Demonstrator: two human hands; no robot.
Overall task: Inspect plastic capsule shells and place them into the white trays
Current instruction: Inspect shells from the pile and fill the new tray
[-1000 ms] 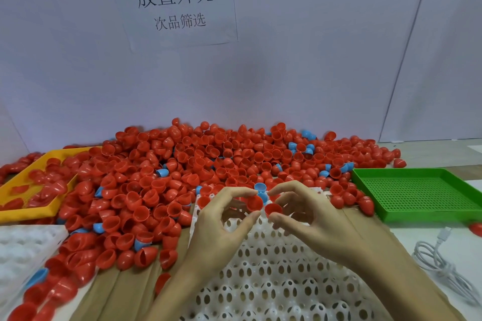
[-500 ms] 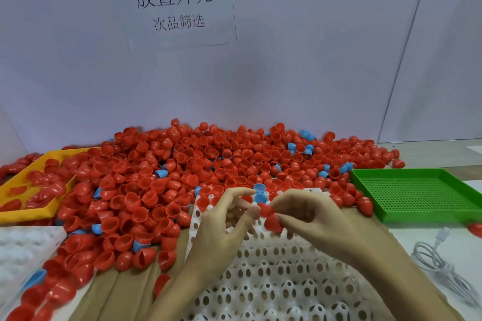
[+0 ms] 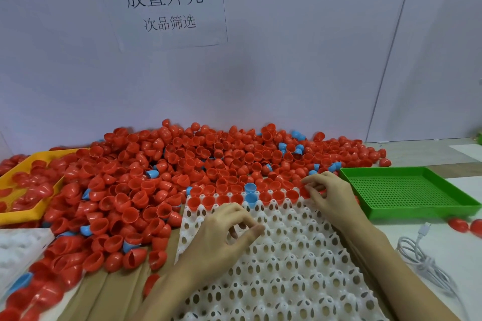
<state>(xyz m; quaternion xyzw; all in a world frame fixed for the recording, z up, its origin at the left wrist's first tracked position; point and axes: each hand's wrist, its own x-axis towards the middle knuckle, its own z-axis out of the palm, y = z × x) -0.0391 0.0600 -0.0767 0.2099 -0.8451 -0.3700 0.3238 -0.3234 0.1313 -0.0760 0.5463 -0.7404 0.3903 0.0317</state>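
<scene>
right now my left hand [image 3: 221, 232] hovers over the white tray [image 3: 294, 263], fingers loosely curled with the thumb near the fingertips, and i cannot see anything held in it. my right hand [image 3: 327, 195] sits at the tray's far right corner, fingers bent down onto a red shell [image 3: 304, 192] at the end of the filled row; whether it pinches the shell or only touches it i cannot tell. that far row of the tray holds red shells [image 3: 208, 200] sitting open side up, with two blue shells [image 3: 251, 194] in the middle of it, while the nearer pockets stand bare. beyond and to the left of the tray a big heap of red capsule shells [image 3: 182, 164] spreads across the tabletop, a few blue ones mixed in. a yellow tray [image 3: 39, 207] with more red shells lies at the far left, another white tray [image 3: 20, 245] sits near the left edge, a green perforated tray [image 3: 407, 190] lies just right of my right hand, and a white cable [image 3: 422, 263] curls near it.
</scene>
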